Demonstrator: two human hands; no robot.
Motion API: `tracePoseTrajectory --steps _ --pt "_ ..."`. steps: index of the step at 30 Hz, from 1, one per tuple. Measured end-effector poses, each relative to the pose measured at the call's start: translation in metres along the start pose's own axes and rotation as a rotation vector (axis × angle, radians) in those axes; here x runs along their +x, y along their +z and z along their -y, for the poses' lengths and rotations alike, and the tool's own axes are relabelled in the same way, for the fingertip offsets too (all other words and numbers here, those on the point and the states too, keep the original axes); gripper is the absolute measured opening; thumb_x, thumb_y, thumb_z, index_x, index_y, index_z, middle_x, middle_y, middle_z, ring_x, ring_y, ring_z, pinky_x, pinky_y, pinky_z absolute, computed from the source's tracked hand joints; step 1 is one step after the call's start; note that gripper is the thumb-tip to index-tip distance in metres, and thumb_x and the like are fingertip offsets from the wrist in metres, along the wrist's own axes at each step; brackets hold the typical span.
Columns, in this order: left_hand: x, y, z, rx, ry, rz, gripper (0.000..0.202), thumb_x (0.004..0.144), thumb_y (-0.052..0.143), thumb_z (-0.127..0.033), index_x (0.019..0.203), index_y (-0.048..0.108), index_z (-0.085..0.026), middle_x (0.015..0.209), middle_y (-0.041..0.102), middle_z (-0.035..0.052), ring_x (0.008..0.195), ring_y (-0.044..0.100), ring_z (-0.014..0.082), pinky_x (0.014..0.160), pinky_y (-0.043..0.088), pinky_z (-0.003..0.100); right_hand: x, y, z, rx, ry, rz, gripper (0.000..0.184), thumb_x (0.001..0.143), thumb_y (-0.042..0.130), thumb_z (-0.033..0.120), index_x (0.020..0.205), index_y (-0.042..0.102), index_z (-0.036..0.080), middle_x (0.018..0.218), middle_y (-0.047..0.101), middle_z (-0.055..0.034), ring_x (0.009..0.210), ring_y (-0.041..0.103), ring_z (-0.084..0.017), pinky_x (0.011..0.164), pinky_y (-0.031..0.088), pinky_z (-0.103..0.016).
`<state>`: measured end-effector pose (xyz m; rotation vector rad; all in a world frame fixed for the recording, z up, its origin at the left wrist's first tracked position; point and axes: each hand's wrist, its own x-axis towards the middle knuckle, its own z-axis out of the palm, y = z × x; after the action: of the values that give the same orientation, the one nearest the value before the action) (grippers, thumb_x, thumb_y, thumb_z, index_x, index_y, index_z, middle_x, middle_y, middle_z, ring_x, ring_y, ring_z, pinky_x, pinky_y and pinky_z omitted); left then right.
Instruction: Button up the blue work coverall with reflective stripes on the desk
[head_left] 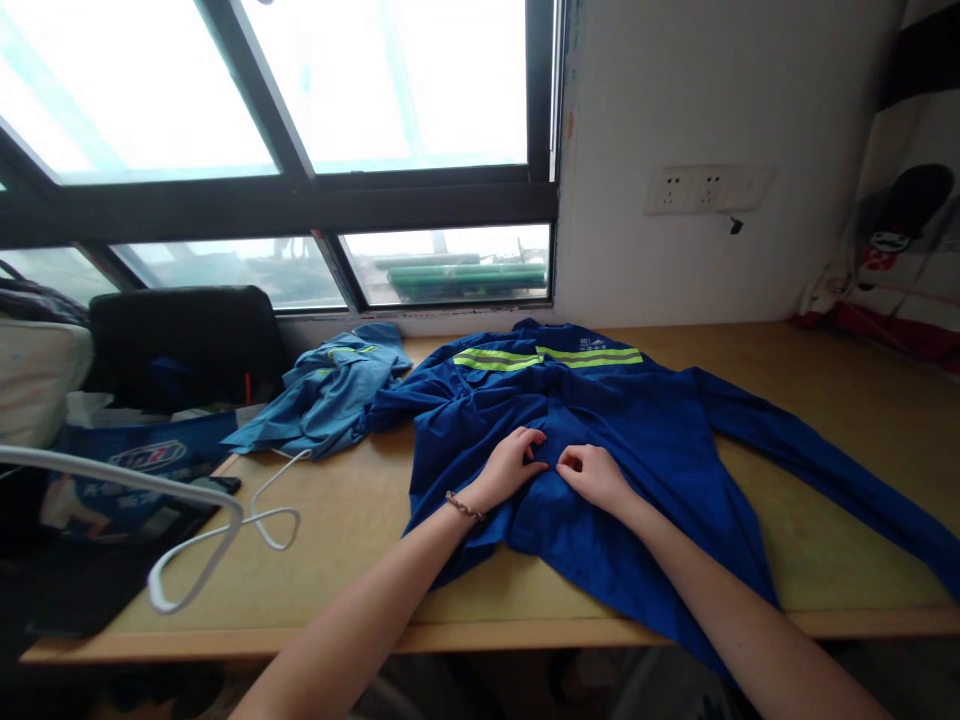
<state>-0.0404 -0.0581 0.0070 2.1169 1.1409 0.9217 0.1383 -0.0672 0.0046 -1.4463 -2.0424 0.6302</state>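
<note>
A dark blue work jacket [645, 430] lies spread on the wooden table, collar toward the window, with a yellow-green and grey reflective stripe across its chest. One sleeve stretches out to the right; the other is bunched on the left. Both hands are at the middle of its front, a small gap apart. My left hand [514, 462], with a bracelet on the wrist, has its fingers curled in a pinch on the jacket front. My right hand [594, 475] is pinched on the cloth just to the right. The jacket's lower right part hangs over the table's front edge.
A lighter blue garment [337, 380] lies crumpled at the back left of the table [330, 560]. A white cable [202, 490] loops over the left side. Bags and a black chair back [187, 340] stand left, beneath the window. Wall sockets [705, 188] are at right.
</note>
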Motion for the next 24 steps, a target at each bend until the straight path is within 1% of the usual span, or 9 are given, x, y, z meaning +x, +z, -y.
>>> tracePoseTrajectory --steps 2,6,8,11,14,16,18,21,24 --pt "0.001 0.001 0.003 0.009 -0.037 -0.036 0.027 0.064 0.065 -0.024 0.090 0.060 -0.020 0.082 0.054 0.0019 0.063 0.048 0.0123 0.059 0.038 0.023 0.000 -0.004 -0.001 0.058 0.017 0.031 0.016 0.068 0.050 0.025 0.062 0.064 0.019 0.058 0.063 -0.0010 0.056 0.056 -0.014 0.053 0.038 -0.022" --pt "0.000 0.002 0.002 0.007 -0.050 0.011 0.014 0.066 0.062 -0.027 0.078 0.060 -0.020 0.076 0.054 0.0013 0.064 0.048 0.0130 0.059 0.037 0.023 -0.002 -0.007 0.000 0.165 0.023 0.056 0.021 0.070 0.049 0.025 0.061 0.067 0.019 0.061 0.065 -0.0022 0.059 0.058 -0.016 0.053 0.039 -0.023" --pt "-0.001 0.002 0.001 0.014 -0.051 0.006 0.011 0.066 0.062 -0.027 0.074 0.059 -0.020 0.073 0.054 0.0008 0.065 0.048 0.0134 0.059 0.036 0.022 -0.005 -0.005 0.002 0.202 0.037 0.076 0.025 0.071 0.049 0.029 0.055 0.065 0.018 0.053 0.062 -0.0019 0.052 0.055 -0.015 0.048 0.037 -0.022" --pt "-0.003 0.003 -0.001 -0.015 -0.054 0.004 0.010 0.067 0.061 -0.028 0.070 0.057 -0.019 0.065 0.054 -0.0002 0.059 0.047 0.0122 0.054 0.034 0.022 -0.008 -0.002 0.010 0.325 0.150 0.143 0.031 0.072 0.050 0.035 0.048 0.058 0.017 0.043 0.055 -0.0001 0.036 0.045 -0.009 0.038 0.030 -0.020" --pt "-0.006 0.002 -0.003 -0.219 -0.118 0.038 0.014 0.070 0.057 -0.031 0.072 0.056 -0.017 0.058 0.053 -0.0008 0.052 0.047 0.0106 0.049 0.034 0.020 -0.011 -0.002 0.018 0.504 0.245 0.172 0.031 0.072 0.050 0.039 0.052 0.055 0.016 0.044 0.054 0.0011 0.030 0.038 -0.006 0.032 0.026 -0.019" --pt "-0.006 0.001 -0.005 -0.433 -0.201 0.061 0.017 0.072 0.055 -0.033 0.073 0.054 -0.016 0.054 0.052 -0.0015 0.049 0.047 0.0099 0.047 0.034 0.020 -0.011 -0.003 0.022 0.575 0.231 0.162 0.028 0.072 0.051 0.039 0.057 0.057 0.015 0.047 0.054 0.0016 0.029 0.037 -0.005 0.032 0.026 -0.019" --pt "-0.006 0.001 -0.007 -0.599 -0.269 0.064 0.018 0.071 0.056 -0.032 0.071 0.052 -0.015 0.050 0.050 -0.0026 0.046 0.047 0.0090 0.046 0.035 0.020 -0.011 -0.004 0.024 0.585 0.189 0.180 0.027 0.072 0.051 0.039 0.064 0.060 0.015 0.048 0.052 0.0026 0.030 0.037 -0.005 0.032 0.026 -0.019" --pt "-0.004 0.001 -0.010 -0.696 -0.307 0.048 0.018 0.069 0.059 -0.030 0.068 0.052 -0.013 0.047 0.048 -0.0034 0.043 0.044 0.0071 0.044 0.033 0.018 -0.012 -0.005 0.023 0.549 0.149 0.229 0.027 0.071 0.053 0.040 0.072 0.063 0.015 0.046 0.049 0.0037 0.032 0.037 -0.005 0.033 0.027 -0.018" --pt "-0.004 0.000 -0.010 -0.731 -0.317 0.039 0.018 0.068 0.061 -0.029 0.068 0.055 -0.012 0.047 0.048 -0.0036 0.042 0.042 0.0054 0.043 0.031 0.017 -0.013 -0.004 0.024 0.542 0.163 0.230 0.030 0.071 0.053 0.043 0.074 0.064 0.015 0.046 0.049 0.0034 0.032 0.036 -0.005 0.033 0.026 -0.019"
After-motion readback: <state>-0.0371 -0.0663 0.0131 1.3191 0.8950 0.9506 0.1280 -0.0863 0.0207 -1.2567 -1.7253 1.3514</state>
